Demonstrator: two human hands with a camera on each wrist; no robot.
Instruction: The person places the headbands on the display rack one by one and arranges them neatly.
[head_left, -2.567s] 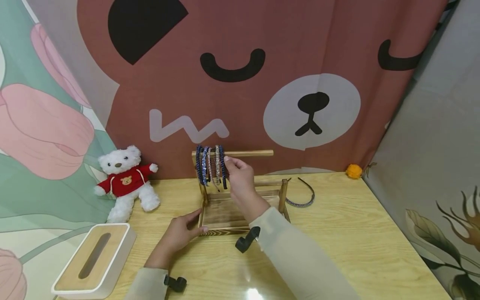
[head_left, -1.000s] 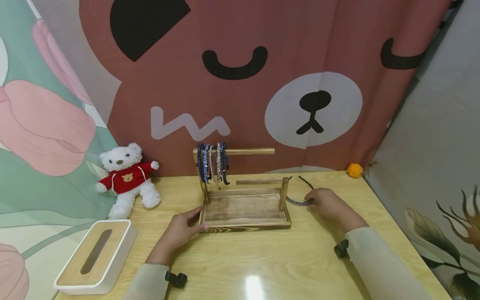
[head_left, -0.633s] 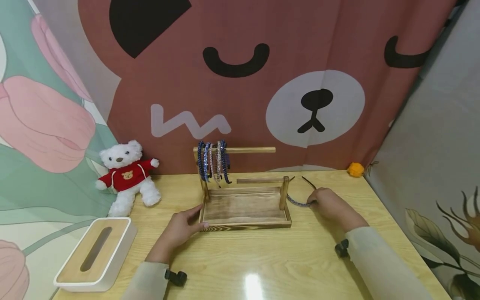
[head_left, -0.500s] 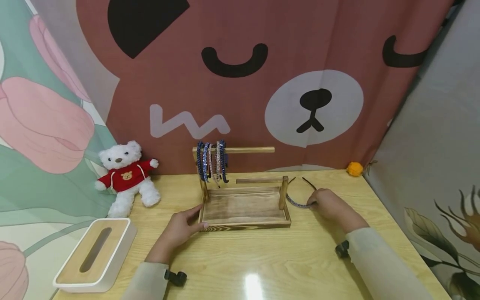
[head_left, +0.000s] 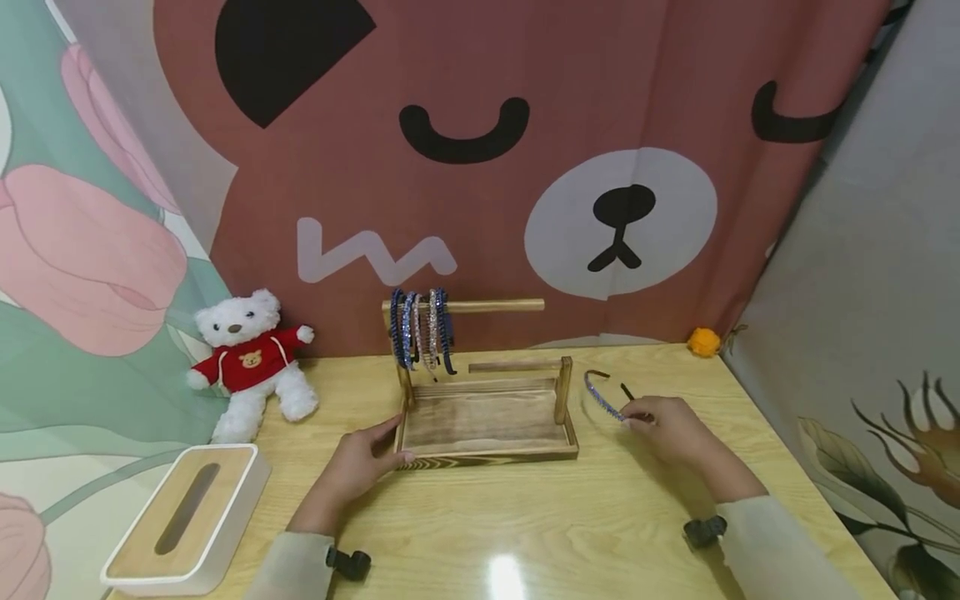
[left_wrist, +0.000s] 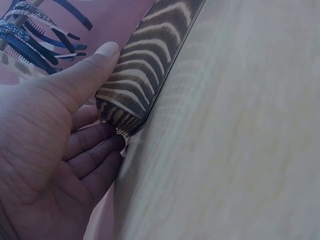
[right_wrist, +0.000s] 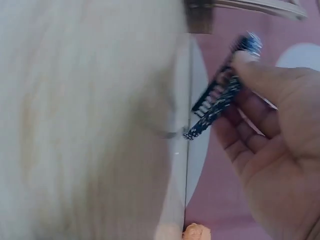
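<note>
A wooden headband stand [head_left: 487,417] with a tray base, a tall bar and a lower bar stands on the table. Several glittery headbands [head_left: 422,329] hang at the left end of its upper bar. My left hand [head_left: 356,465] holds the tray's front left corner; in the left wrist view the thumb lies on the striped front edge [left_wrist: 145,65] with fingers bent at the side. To the stand's right, my right hand [head_left: 671,429] pinches a blue glittery headband [head_left: 602,402], raised off the table. The right wrist view shows toothed inner edging on this headband [right_wrist: 220,102], slightly blurred.
A white plush bear [head_left: 251,362] in a red hoodie sits at the back left. A white tissue box [head_left: 232,529] with a wooden lid is at the front left. An orange ball-like thing [head_left: 703,342] lies at the back right, before a printed curtain [head_left: 480,217].
My right hand moved from the hanging headbands to the one lying on the right, gripped it and has now lifted it, tilting it toward me. The left hand stays at the stand's corner.
</note>
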